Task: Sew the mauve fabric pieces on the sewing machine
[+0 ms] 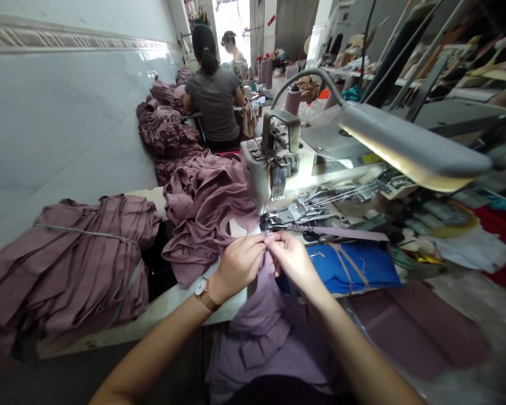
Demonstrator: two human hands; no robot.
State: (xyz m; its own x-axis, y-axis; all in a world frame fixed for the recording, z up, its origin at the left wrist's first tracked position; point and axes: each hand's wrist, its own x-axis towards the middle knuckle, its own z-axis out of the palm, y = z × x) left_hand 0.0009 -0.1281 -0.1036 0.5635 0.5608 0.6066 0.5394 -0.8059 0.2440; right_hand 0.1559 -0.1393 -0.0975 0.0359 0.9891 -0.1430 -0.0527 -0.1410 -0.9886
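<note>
My left hand [240,261] and my right hand [290,260] meet just in front of the sewing machine [287,169], fingers pinched together on a piece of mauve fabric [261,315] that hangs down into my lap. A wristwatch sits on my left wrist. The pinched edge lies just short of the machine's presser foot [274,222]. A mauve strip [346,232] runs right from the foot.
A tied bundle of mauve pieces [67,264] lies at the left, a loose mauve heap [202,208] behind my hands. A blue cloth [349,267] sits right of my hands under a lamp [405,146]. Another person [215,101] sits ahead, back turned.
</note>
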